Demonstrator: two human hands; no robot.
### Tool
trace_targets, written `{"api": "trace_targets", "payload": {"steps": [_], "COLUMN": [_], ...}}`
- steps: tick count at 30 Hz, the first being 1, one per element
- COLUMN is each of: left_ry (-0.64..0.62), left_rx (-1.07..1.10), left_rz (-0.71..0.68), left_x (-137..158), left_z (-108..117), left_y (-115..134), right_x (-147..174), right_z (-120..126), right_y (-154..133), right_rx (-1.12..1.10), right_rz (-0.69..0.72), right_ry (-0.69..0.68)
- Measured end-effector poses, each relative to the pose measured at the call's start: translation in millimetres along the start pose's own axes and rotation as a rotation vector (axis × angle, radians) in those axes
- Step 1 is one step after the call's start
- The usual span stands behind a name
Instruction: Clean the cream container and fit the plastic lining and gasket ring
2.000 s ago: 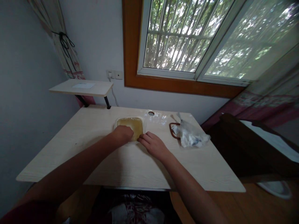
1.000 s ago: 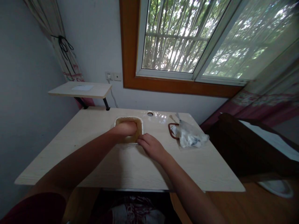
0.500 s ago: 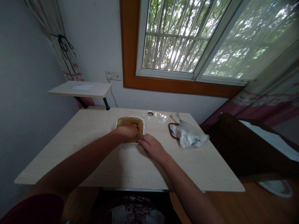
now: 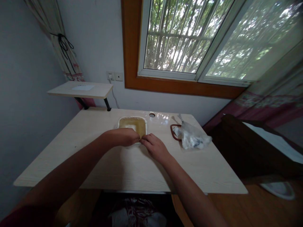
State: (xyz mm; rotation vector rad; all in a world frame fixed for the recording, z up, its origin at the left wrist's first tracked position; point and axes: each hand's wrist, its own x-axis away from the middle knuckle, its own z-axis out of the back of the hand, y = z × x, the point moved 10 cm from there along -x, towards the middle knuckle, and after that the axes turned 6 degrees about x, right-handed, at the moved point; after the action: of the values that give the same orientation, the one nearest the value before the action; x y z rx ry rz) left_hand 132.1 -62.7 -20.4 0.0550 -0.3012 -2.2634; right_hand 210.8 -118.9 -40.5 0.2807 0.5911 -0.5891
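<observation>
A small rectangular tub-like container [image 4: 141, 123] with a pale rim and tan inner walls lies on the desk in front of me. A whitish patch shows on its floor. My left hand [image 4: 124, 137] reaches over its near side, fingers curled together at the near right corner. There my right hand [image 4: 154, 145] meets it, thumb and fingers pinched at the container's edge. Both sets of fingertips almost touch. What the left fingers grip is too small to make out, and the left hand covers much of the near rim.
On the light wooden desk [image 4: 99, 171], a clear plastic bag [image 4: 194, 136] with pale contents lies to the right, beside a brown rounded frame-like handle [image 4: 172, 133]. A raised shelf [image 4: 99, 91] with a paper stands back left. A cable hole [image 4: 152, 115] is near the rear edge.
My left hand has come out of the container, moving back toward me to its near right corner. More of the inside now shows. The right hand stays at that corner.
</observation>
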Motion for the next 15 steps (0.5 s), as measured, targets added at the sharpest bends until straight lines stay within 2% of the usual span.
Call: {"api": "trace_targets", "payload": {"steps": [2, 3, 8, 15], "left_ry": [-0.134, -0.136, -0.134, -0.199], "left_rx": [-0.006, -0.029, -0.184, -0.237], "left_rz": [-0.062, -0.078, 0.062, 0.182], "left_x": [12, 16, 28, 17], "left_z": [-6, -4, -14, -35], "left_y": [11, 15, 7, -9], "right_x": [-1, -1, -2, -2], "right_z": [2, 2, 1, 0], "right_y": [1, 2, 3, 1], "right_rx": [0.015, 0.017, -0.005, -0.017], "right_rz": [0.001, 0.002, 0.003, 0.016], "right_ry": [0.010, 0.015, -0.004, -0.015]}}
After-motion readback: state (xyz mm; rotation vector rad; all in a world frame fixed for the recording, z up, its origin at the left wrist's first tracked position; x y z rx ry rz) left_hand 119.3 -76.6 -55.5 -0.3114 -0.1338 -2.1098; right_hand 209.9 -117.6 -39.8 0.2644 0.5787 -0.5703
